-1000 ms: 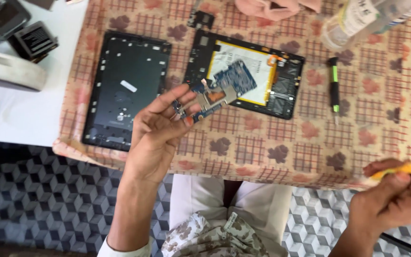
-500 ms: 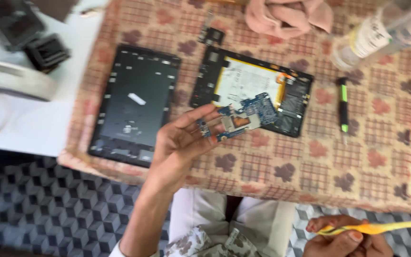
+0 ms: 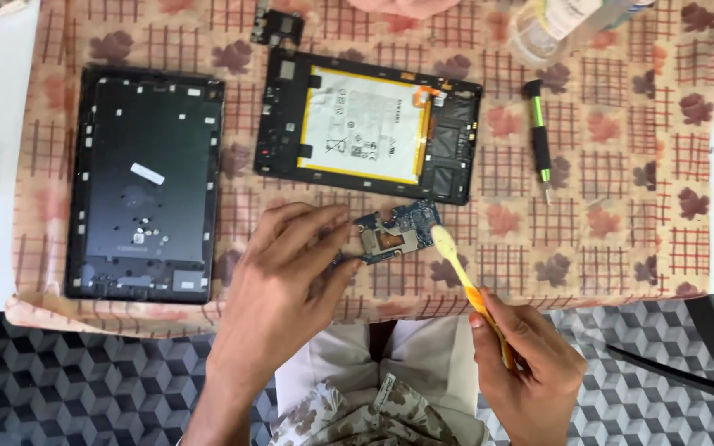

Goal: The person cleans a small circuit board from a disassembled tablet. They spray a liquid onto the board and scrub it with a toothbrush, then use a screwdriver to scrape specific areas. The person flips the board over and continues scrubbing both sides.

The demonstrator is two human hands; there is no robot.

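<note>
The blue circuit board (image 3: 394,231) sits near the cloth's (image 3: 621,248) front edge, pinched by the left hand (image 3: 287,281). The right hand (image 3: 530,367), earlier off to the side, now grips a yellow toothbrush (image 3: 460,268), bristles touching the board: brushing is under way.

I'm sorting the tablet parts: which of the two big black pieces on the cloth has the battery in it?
The right-hand piece, the tablet frame, carries the white, yellow-edged battery. The back cover on the left is a bare dark shell.

Left hand (image 3: 287,281) holds circuit board (image 3: 394,231); toothbrush (image 3: 456,268) touching.
</note>
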